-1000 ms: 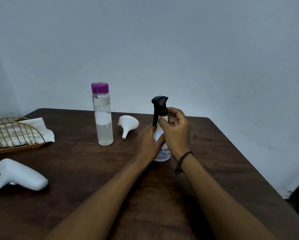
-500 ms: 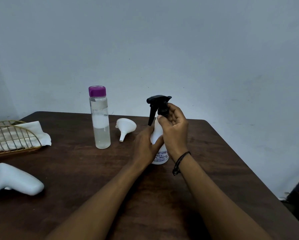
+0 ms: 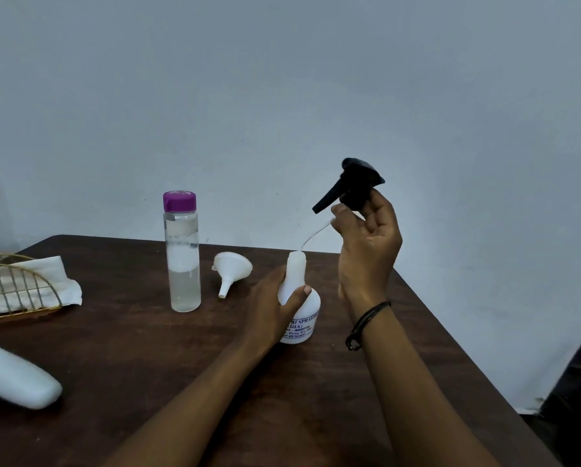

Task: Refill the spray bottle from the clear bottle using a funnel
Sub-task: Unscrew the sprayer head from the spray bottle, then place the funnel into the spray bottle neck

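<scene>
Spray bottle (image 3: 299, 308) upright on the wooden table (image 3: 147, 348), left hand (image 3: 275, 311) wrapped round its shoulder below the bare neck. Right hand (image 3: 369, 237) pinches the black trigger head (image 3: 353, 187) above, dip tube (image 3: 316, 232) still trailing into the neck. Funnel (image 3: 231, 269) lies just beside; clear bottle (image 3: 182, 254) capped, part full. White plastic looks light, squeezable, likely tippy: hold low, firm.
</scene>
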`<state>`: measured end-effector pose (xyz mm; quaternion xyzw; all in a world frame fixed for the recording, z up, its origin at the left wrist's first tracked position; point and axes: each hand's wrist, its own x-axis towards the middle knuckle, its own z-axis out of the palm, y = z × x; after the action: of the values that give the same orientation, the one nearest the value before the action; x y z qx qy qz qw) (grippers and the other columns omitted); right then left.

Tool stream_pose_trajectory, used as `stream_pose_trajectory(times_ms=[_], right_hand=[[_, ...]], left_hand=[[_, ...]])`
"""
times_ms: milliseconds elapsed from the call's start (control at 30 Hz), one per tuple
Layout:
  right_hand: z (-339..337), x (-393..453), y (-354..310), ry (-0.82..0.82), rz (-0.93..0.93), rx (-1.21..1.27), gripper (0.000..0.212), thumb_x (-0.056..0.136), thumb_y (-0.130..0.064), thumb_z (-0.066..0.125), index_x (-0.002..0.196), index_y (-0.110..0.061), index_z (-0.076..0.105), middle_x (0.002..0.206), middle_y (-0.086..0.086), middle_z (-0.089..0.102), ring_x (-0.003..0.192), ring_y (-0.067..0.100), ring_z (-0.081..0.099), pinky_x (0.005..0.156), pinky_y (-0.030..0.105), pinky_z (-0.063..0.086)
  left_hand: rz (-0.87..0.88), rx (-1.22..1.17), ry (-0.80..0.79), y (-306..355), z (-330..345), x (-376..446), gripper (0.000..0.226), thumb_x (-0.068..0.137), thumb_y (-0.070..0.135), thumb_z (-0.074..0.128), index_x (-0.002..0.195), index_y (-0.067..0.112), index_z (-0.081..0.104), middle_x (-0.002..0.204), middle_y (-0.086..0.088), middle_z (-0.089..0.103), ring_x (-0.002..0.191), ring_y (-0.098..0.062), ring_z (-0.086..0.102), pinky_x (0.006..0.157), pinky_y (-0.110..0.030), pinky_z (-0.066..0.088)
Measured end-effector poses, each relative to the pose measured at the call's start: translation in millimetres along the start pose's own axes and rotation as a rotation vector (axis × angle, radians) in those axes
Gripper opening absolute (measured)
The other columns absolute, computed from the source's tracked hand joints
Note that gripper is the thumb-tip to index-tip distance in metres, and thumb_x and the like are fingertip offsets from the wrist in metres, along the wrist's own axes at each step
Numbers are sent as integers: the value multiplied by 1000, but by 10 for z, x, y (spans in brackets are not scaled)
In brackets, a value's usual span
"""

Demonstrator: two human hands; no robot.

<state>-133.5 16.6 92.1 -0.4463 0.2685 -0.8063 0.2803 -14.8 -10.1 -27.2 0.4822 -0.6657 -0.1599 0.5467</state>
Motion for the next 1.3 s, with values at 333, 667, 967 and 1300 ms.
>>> stream_pose_trajectory(times_ms=[333,667,967,1300], right_hand=[[-189,178,-355,198,-217,56,36,84,8,69,114,-10,61,107,1,70,104,7,68,95,42,56],[-409,248,-13,117,-144,-496,26,84,-11,70,107,-21,64,97,-18,67,80,9,70,66,10,48],[-719,265,445,-199,184,-1254,11,82,-18,63,92,-15,66,81,1,61,75,24,57,58,25,40],[-947,231,752,-367,448,-1598,12,90,-21,62,85,-12,57,103,15,66,78,29,54,66,30,43]], left_hand=[[-12,14,2,19,-14,26,25,91,43,67,103,21,64,97,11,67,91,-5,64,78,-32,56],[-8,21,-15,29,-39,36,19,91,42,67,96,25,63,89,11,67,86,-3,63,73,-28,50],[10,38,-22,37,-63,29,22,91,42,66,95,21,62,89,7,66,84,-9,63,72,-34,52],[22,53,-31,43,-72,19,24,92,40,66,99,17,64,91,6,67,86,-12,63,76,-39,53]])
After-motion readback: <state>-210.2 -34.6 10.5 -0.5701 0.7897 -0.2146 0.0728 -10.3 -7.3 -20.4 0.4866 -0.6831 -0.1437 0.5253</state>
